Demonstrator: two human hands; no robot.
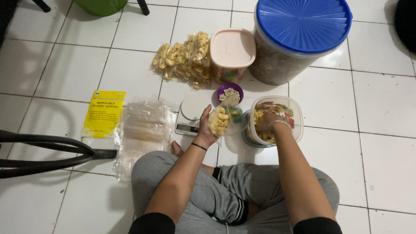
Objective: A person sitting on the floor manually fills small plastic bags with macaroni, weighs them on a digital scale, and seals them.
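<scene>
Snack bag [222, 121]: thin, soft, light, crush-prone; left hand [207, 132] closed round its side. Right hand [268, 123] buried in tub [298, 113], grip unclear.

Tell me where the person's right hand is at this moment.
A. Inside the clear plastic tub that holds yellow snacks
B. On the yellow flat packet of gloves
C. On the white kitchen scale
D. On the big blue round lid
A: the right hand, in a thin clear glove, reaches down into the clear plastic tub among the yellow snacks, while the left hand holds a small clear bag of snacks.
</scene>
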